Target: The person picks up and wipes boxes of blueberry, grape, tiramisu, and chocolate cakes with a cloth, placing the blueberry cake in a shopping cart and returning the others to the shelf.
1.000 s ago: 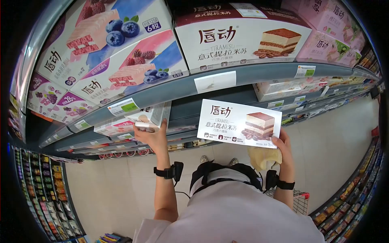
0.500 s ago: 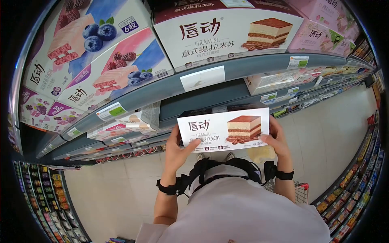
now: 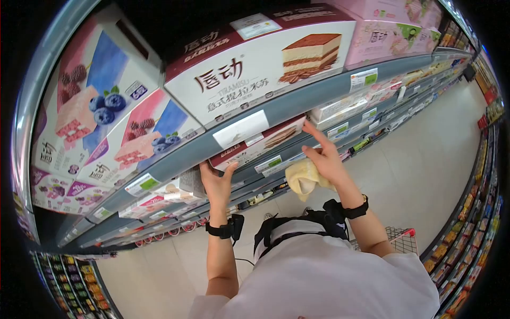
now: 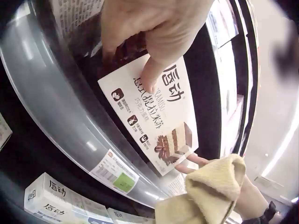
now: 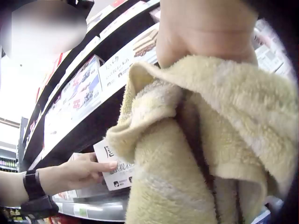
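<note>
Stands before a long grey shelf unit [image 3: 303, 100], curving across the head view above a pale floor [image 3: 419, 149]. Wears a light shirt [image 3: 319, 276], with a wire cart [image 3: 402, 240] beyond the right elbow. Faces, on the upper shelf, a big tiramisu carton [image 3: 260, 77] between berry cartons [image 3: 106, 101] to the left and pink cartons [image 3: 393, 40] to the right. Holds a smaller tiramisu box [image 3: 260, 149] at the level just below, slanting in the head view and partly tucked under the upper edge. Cannot tell whether resting on the board beneath. Grips a yellow cloth [image 3: 304, 178] in the right hand [image 3: 326, 162], hanging in folds below the palm. Cannot tell which fingers clamp the cloth, but touches the right end of the box with outstretched fingertips, well apart from the thumb. Clamps the left end in the left hand [image 3: 217, 183], with thumb on the white front and the other fingers round the end. Wears black straps [image 3: 220, 229] on both wrists. Shows, along the upper edge, a white label [image 3: 240, 129] just above the box and a green-and-white price tag [image 3: 364, 80] farther right.
</note>
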### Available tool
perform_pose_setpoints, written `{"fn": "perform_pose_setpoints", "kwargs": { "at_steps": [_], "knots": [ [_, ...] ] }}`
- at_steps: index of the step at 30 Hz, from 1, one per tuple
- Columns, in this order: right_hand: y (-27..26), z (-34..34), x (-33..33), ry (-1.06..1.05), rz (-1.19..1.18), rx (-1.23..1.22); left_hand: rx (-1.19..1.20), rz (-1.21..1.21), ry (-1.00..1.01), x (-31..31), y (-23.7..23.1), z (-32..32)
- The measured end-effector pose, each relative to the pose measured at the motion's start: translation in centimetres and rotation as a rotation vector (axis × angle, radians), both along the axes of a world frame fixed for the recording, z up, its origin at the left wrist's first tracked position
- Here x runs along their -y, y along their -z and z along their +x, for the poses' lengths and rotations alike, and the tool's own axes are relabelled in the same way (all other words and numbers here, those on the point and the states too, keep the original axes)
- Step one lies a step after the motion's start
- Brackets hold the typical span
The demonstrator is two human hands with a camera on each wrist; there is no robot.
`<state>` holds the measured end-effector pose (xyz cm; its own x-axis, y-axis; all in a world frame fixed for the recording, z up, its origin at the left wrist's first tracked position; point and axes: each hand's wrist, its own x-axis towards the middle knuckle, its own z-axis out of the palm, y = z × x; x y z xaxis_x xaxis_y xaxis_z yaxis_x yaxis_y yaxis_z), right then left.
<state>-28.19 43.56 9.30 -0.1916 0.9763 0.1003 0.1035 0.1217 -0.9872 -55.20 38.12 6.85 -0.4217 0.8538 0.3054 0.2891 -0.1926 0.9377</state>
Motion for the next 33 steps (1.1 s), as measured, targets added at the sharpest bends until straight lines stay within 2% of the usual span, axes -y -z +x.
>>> {"fn": "perform_pose_setpoints", "kwargs": {
  "at_steps": [3,5,7,9,11,13,14,20,27,29,31,33],
  "knots": [
    [1.8,-0.3,-0.6,0.002,-0.033,-0.043,0.024,-0.082,0.061,-1.4,1.0,-0.5],
    [3.3,0.0,-0.8,0.019,0.082,0.05,0.048,-0.032,0.114,-2.1,2.2,-0.7],
    [2.8,0.5,-0.1,0.051,0.025,0.022,0.06,-0.054,0.153,-2.1,1.8,-0.6],
    [2.0,1.3,0.6,-0.007,-0.22,0.035,0.116,-0.057,0.159,-2.0,1.9,-0.8],
    [1.9,1.5,1.2,0.017,-0.238,-0.035,0.092,-0.072,0.171,-1.8,2.0,-1.1],
    [2.8,1.9,1.5,-0.011,-0.101,-0.097,0.083,-0.035,0.148,-1.4,2.2,-1.0],
    [2.5,2.5,2.0,-0.029,-0.167,-0.103,0.063,-0.053,0.135,-1.2,2.0,-1.1],
    [4.6,5.0,3.6,0.031,-0.197,-0.138,0.044,-0.069,0.068,-0.6,3.4,-2.4],
    [5.4,7.4,4.9,0.067,-0.229,-0.253,-0.015,-0.087,0.034,0.6,3.3,0.3],
    [6.2,8.2,5.1,0.065,-0.22,-0.291,-0.235,0.096,-0.262,1.6,3.5,3.0],
    [6.7,9.0,5.2,0.062,-0.207,-0.332,-0.335,0.085,-0.294,3.6,1.1,7.4],
    [6.8,9.7,5.1,0.08,-0.244,-0.378,-0.592,0.159,-0.226,4.3,0.4,10.8]
  ]
}}
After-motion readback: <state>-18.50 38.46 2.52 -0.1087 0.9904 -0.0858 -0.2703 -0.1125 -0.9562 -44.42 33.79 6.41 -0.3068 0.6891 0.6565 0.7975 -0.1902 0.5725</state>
